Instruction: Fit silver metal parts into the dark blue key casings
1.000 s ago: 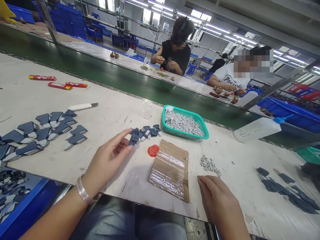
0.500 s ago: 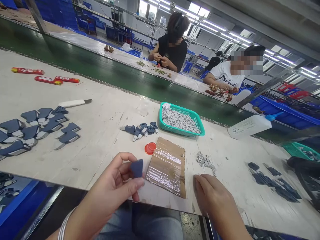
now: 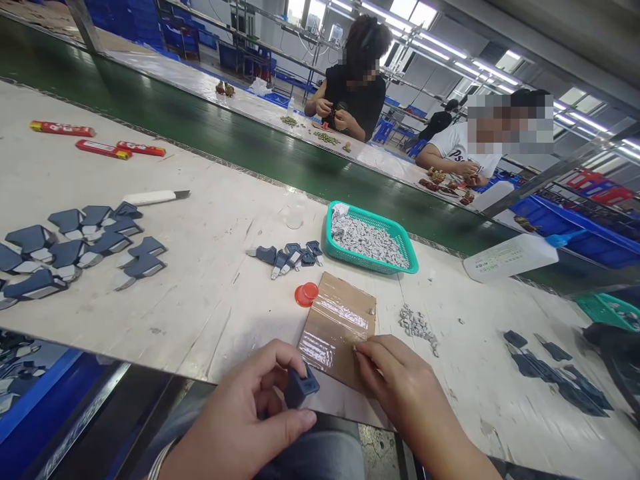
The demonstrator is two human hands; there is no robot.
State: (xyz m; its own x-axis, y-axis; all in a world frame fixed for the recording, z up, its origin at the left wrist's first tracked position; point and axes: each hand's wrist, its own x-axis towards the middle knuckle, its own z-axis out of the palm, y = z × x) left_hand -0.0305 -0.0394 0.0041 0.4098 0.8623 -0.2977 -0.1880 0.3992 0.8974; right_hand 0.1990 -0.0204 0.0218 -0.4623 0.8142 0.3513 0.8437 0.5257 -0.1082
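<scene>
Main chg over the last half sec: R hand (image 3: 410, 383) was on the bench (image 3: 205, 227) just right of the cardboard (image 3: 345, 313); now it's over the cardboard's right edge, fingertips pointing in. Thumb & index tips are close tog. w/ a tiny pale speck there; can't tell if that's a gripped bit or a nail.

L hand (image 3: 250, 407) grasps one blue pc (image 3: 299, 388) b/w thumb & fingers, just off the cardboard's near left corner. Half a sec ago its flat face was toward the person; now it's turned so a recessed face shows, up & right. A sec ago L hand was at the row of blue pcs (image 3: 294, 257), far left of the cardboard.

My read: pick-up of this pc is done, recess is presented to R hand, & the fit-up is close; hands are apart, nothing looks joined yet.

Unchanged: grey bits (image 3: 416, 323) right of the cardboard, teal basket (image 3: 413, 268) beyond its far edge w/ similar bits, red cap (image 3: 305, 294) by its far left corner.
</scene>
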